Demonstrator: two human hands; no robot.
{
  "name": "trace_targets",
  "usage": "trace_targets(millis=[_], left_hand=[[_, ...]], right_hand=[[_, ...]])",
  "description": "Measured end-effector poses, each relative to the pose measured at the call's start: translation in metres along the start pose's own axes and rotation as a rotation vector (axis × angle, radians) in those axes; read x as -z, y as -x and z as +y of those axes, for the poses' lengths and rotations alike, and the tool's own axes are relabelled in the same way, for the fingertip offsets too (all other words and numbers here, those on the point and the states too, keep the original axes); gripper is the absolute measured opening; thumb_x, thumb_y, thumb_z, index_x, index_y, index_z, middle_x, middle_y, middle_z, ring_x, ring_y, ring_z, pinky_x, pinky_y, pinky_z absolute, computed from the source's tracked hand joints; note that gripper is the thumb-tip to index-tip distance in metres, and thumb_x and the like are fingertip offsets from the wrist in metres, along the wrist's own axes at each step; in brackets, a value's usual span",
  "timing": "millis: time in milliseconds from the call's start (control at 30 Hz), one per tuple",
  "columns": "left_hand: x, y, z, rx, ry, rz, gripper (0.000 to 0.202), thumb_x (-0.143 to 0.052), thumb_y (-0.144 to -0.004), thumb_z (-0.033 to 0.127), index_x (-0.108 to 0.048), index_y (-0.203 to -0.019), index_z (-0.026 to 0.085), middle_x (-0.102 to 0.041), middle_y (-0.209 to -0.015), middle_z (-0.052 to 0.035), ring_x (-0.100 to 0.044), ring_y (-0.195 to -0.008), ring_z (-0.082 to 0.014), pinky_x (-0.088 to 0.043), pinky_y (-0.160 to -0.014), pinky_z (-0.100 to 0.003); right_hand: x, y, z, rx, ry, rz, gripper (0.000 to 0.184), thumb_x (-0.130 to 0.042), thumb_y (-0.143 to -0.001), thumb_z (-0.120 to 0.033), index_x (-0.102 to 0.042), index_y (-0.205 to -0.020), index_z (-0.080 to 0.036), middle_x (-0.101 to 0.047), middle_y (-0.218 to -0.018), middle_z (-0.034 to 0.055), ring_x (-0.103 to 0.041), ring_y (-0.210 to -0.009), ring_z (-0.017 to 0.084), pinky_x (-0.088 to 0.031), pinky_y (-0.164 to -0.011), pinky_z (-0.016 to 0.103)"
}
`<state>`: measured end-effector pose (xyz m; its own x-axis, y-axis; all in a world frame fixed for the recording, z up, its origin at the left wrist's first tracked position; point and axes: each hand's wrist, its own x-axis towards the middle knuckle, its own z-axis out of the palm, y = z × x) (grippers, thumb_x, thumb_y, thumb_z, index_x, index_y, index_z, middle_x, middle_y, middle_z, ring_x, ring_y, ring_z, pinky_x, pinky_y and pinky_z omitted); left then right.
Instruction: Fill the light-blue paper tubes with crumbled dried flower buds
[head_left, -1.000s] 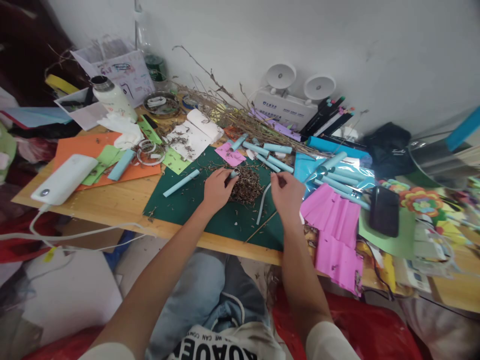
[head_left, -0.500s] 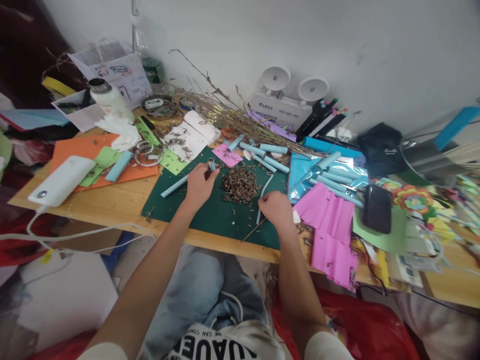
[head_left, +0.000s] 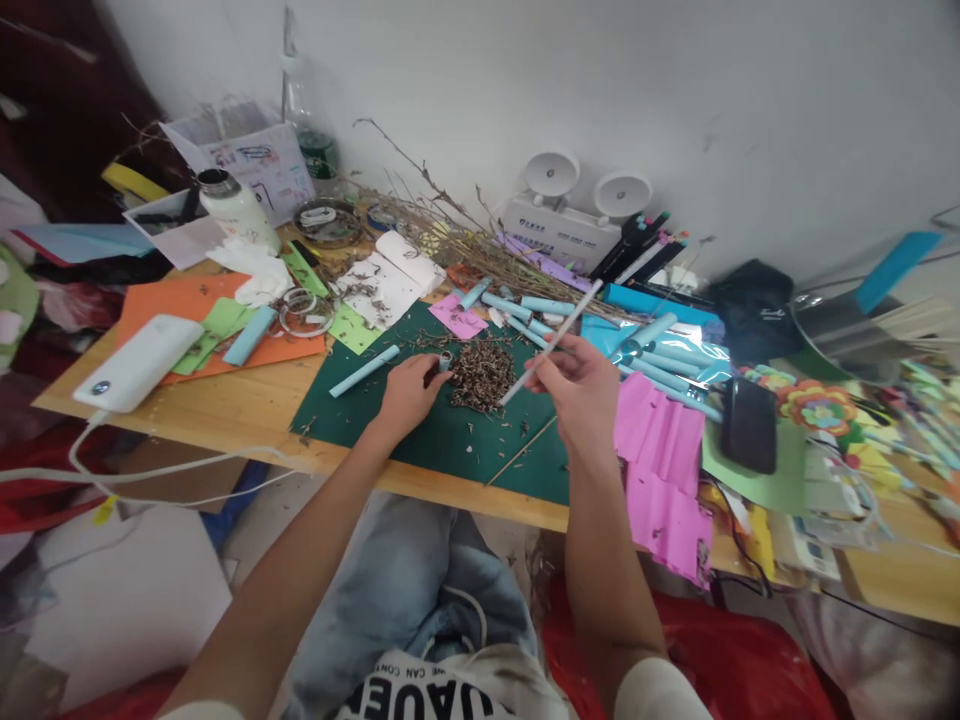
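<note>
My left hand rests on the dark green cutting mat, fingers closed round a short light blue paper tube held upright beside a pile of dried brown plant bits. My right hand is raised over the mat's right part and grips a thin pale stick that slants up to the right, its lower tip near the pile.
Several rolled blue paper tubes lie at the back and right. Pink folded paper, a black phone, dry twigs, a white power bank, orange paper and a white bottle crowd the wooden table.
My right hand picked the thin pale stick up off the mat and lifted it. My left hand shifted the short blue tube back beside the pile.
</note>
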<state>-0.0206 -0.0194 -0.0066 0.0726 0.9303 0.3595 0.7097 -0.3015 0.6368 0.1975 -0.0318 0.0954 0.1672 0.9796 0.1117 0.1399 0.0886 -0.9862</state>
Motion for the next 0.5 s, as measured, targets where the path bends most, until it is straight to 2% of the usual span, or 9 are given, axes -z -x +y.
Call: trace_targets(millis=[100, 200, 367, 500], left_hand=[[-0.003, 0.002, -0.001, -0.014, -0.011, 0.032, 0.014, -0.064, -0.088, 0.031, -0.065, -0.091, 0.017, -0.067, -0.081, -0.0043, -0.061, -0.076, -0.0174, -0.047, -0.071, -0.027], [-0.005, 0.003, -0.002, -0.035, -0.019, 0.045, 0.014, -0.064, -0.088, 0.030, -0.065, -0.092, 0.017, -0.067, -0.082, -0.0042, -0.061, -0.075, -0.0166, -0.047, -0.070, -0.026], [-0.003, 0.004, 0.000, -0.049, -0.019, 0.040, 0.014, -0.062, -0.089, 0.030, -0.065, -0.094, 0.017, -0.066, -0.081, -0.0043, -0.060, -0.074, -0.0166, -0.047, -0.070, -0.027], [0.000, 0.003, 0.001, -0.049, -0.005, 0.017, 0.010, -0.059, -0.089, 0.027, -0.064, -0.086, 0.018, -0.062, -0.076, -0.0028, -0.057, -0.070, -0.0159, -0.044, -0.066, -0.026]], right_hand=[[-0.031, -0.003, -0.011, 0.121, -0.012, -0.084, 0.020, -0.064, -0.082, -0.038, -0.060, -0.089, -0.020, -0.069, -0.073, 0.0008, -0.069, -0.064, 0.015, -0.059, -0.061, 0.029], [-0.052, -0.002, -0.016, 0.251, 0.058, -0.123, 0.020, -0.058, -0.089, -0.041, -0.059, -0.090, -0.021, -0.068, -0.079, 0.0018, -0.070, -0.072, 0.015, -0.060, -0.069, 0.029], [-0.066, -0.002, -0.003, 0.358, 0.229, -0.153, 0.017, -0.051, -0.094, -0.036, -0.060, -0.093, -0.022, -0.069, -0.079, 0.0019, -0.069, -0.071, 0.015, -0.056, -0.067, 0.027], [-0.072, -0.006, 0.010, 0.414, 0.458, -0.245, 0.011, -0.053, -0.090, -0.028, -0.062, -0.088, -0.021, -0.070, -0.076, 0.0017, -0.067, -0.068, 0.016, -0.052, -0.067, 0.027]])
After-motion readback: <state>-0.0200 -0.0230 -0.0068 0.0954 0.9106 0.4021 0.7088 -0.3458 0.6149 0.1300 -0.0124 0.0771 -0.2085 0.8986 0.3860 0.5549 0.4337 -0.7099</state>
